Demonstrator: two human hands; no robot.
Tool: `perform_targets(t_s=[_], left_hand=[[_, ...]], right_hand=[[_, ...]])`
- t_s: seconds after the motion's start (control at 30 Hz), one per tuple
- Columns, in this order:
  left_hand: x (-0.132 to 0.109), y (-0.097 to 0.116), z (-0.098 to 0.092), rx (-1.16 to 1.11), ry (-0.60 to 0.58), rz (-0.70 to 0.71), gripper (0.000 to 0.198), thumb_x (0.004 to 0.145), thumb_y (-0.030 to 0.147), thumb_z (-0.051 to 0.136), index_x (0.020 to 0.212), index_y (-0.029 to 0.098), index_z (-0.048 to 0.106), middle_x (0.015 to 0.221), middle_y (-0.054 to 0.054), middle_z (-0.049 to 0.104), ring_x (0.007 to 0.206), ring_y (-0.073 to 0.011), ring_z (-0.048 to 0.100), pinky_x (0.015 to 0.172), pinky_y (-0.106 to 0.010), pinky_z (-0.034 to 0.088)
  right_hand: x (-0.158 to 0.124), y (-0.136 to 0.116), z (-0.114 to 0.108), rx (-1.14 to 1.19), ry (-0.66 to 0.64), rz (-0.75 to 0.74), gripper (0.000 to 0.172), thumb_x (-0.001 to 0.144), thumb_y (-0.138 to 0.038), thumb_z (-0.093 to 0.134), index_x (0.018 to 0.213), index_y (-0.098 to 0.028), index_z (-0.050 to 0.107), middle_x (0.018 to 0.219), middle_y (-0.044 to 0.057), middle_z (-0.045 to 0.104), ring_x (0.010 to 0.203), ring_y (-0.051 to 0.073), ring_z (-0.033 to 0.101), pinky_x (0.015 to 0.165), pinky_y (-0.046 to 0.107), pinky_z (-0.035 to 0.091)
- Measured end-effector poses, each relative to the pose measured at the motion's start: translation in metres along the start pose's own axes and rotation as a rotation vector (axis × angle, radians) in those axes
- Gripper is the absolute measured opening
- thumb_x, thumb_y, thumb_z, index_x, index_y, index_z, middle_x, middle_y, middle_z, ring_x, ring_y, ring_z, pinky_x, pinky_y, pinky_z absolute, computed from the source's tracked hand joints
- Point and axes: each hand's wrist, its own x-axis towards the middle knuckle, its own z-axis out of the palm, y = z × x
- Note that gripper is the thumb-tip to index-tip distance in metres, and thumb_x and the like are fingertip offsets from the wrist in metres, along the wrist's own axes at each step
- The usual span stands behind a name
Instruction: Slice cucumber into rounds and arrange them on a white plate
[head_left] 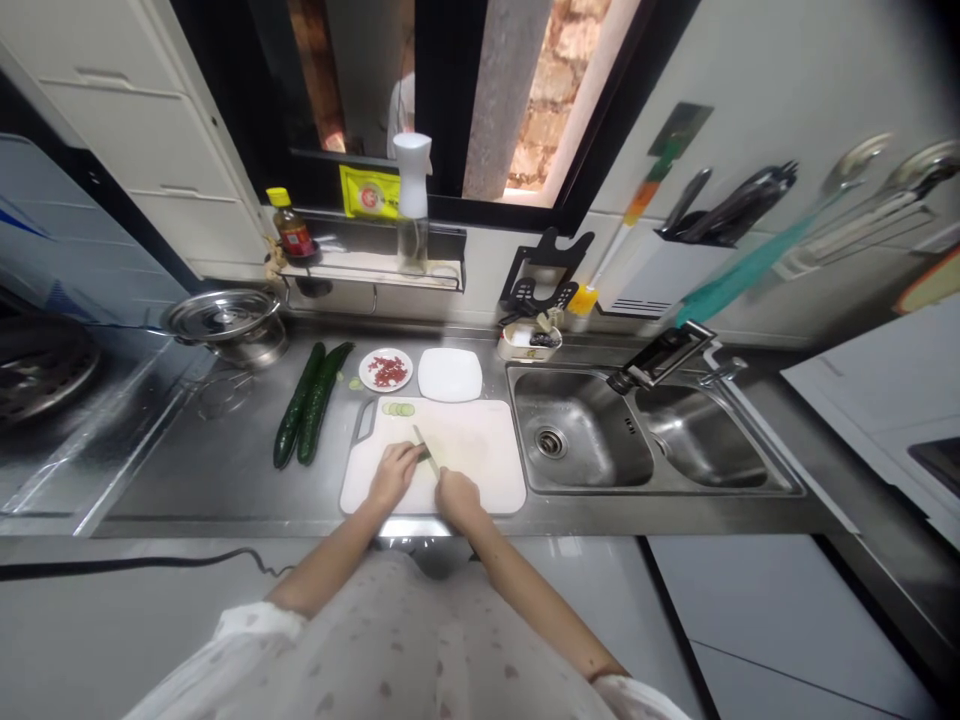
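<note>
My right hand [457, 496] is closed around the handle of a kitchen knife [427, 448], its blade slanting up and left over the white cutting board [491, 440]. Against the left side of the blade, my left hand [393, 476] has its fingers closed on a short dark-green cucumber piece [423, 453], mostly hidden by the fingers. A short row of pale cucumber slices [398, 409] lies near the board's upper left corner. Two whole cucumbers [307, 405] rest side by side on the counter, left of the board.
Behind the board stand a small plate of chopped red bits [387, 371] and a white square plate [450, 375]. A lidded steel pot [244, 325] is at the back left. The double sink [592, 425] borders the board's right side. A narrow shelf [367, 270] holds bottles.
</note>
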Motion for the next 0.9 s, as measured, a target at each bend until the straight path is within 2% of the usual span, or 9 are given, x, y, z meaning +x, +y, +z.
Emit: perform_targets(t_s=[0.37, 0.9], left_hand=[[0.000, 0.000, -0.001, 0.005, -0.010, 0.006, 0.030, 0.091, 0.019, 0.046, 0.115, 0.022, 0.063, 0.106, -0.008, 0.061, 0.099, -0.0206, 0.052, 0.090, -0.038, 0.047], [-0.001, -0.002, 0.001, 0.011, -0.002, -0.001, 0.031, 0.090, 0.018, 0.046, 0.115, 0.024, 0.063, 0.106, -0.008, 0.060, 0.098, -0.0206, 0.051, 0.090, -0.039, 0.047]], right_hand=[[0.018, -0.016, -0.013, -0.003, 0.063, -0.051, 0.032, 0.088, -0.012, 0.038, 0.112, -0.012, 0.059, 0.101, 0.015, 0.068, 0.098, 0.023, 0.065, 0.077, 0.030, 0.047], [-0.011, 0.006, 0.003, -0.029, -0.014, -0.009, 0.029, 0.088, -0.013, 0.038, 0.109, -0.014, 0.058, 0.101, 0.015, 0.067, 0.095, 0.023, 0.064, 0.075, 0.030, 0.046]])
